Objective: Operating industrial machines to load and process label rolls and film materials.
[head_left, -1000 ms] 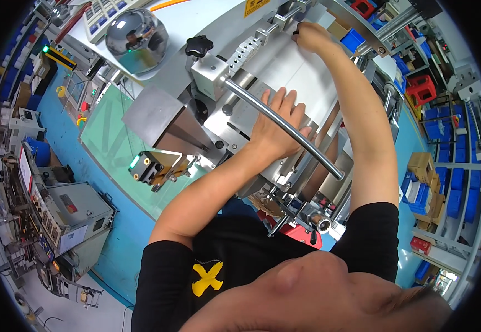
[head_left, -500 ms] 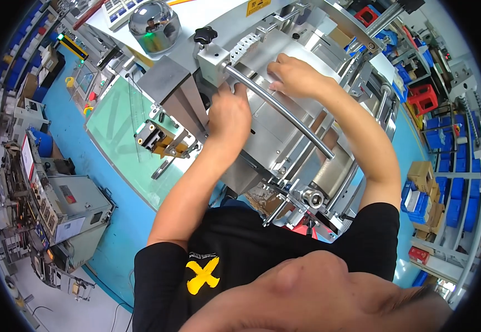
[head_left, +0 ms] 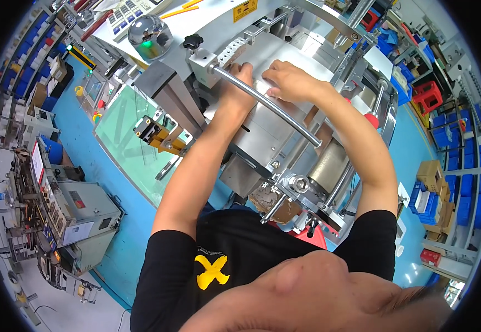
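Observation:
My left hand [head_left: 239, 93] is bent over the metal plate [head_left: 264, 130] of a machine, its fingers curled. It reaches under a steel rod [head_left: 268, 103], which partly covers it. Whatever those fingers may pinch is too small to make out. To its right, beyond the rod, my right hand [head_left: 291, 82] rests on the same shiny surface. Its fingers are bent but spread, the thumb apart from them, and nothing shows between them. The rod runs from a metal block [head_left: 203, 62] topped by a black star knob [head_left: 193, 41].
A mirrored dome [head_left: 150, 37] and a calculator [head_left: 132, 14] are on the white top at the far left. Left of the plate are a grey post [head_left: 177, 97] and a yellow-black bracket [head_left: 157, 135]. Metal rollers [head_left: 329, 166] lie near my right forearm. Blue bins [head_left: 456, 193] fill shelves at right.
My left hand has moved up and right, farther under the rod and nearer my right hand. The right hand stays about where it was. The whole view has shifted slightly.

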Demonstrator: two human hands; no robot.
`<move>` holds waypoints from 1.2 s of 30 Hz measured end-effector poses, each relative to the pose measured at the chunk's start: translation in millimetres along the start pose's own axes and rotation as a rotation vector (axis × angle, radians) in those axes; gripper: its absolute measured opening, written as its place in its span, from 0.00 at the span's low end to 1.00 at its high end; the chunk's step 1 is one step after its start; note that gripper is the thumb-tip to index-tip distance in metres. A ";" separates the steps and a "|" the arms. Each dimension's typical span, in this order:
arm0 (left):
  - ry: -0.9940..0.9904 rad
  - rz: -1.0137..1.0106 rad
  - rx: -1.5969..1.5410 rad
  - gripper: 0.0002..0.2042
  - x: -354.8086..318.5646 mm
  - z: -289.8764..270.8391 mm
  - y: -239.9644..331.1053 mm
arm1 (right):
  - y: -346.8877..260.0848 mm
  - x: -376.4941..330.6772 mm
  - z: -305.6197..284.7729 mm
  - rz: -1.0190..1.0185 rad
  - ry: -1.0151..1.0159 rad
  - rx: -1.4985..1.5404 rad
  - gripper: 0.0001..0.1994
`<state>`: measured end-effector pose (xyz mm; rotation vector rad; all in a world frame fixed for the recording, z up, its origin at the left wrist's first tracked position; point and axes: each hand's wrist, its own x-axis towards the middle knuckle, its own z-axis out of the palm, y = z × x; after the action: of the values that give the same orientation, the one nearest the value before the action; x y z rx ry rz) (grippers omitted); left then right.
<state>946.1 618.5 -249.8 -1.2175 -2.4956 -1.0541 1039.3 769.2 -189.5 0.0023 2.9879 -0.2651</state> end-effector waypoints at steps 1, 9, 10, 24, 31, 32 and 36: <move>-0.005 -0.023 -0.031 0.15 1.8 0.1 1.0 | 1.8 -1.1 3.1 -0.020 0.039 0.019 0.21; -0.003 0.079 0.020 0.09 14.7 11.1 0.4 | 4.2 -3.1 8.4 -0.039 0.096 0.022 0.18; 0.023 0.093 0.014 0.08 15.5 13.4 -0.5 | 3.9 -2.9 7.6 -0.033 0.084 0.017 0.19; 0.053 -0.010 -0.008 0.10 4.7 10.4 2.5 | -8.0 -6.0 5.2 -0.004 0.041 -0.039 0.22; 0.057 0.106 -0.052 0.09 9.5 11.5 -0.7 | -13.8 -4.3 -1.3 0.025 0.007 -0.003 0.21; 0.019 0.104 -0.043 0.09 10.8 11.6 2.0 | -11.0 -3.8 0.0 0.019 0.011 -0.004 0.21; -0.061 -0.018 -0.132 0.11 17.7 27.9 -2.2 | 0.9 -4.3 7.4 -0.059 0.077 -0.009 0.23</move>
<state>937.0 647.1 -263.8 -1.2837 -2.5220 -1.2214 1044.7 768.9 -196.2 -0.0778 3.0690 -0.2646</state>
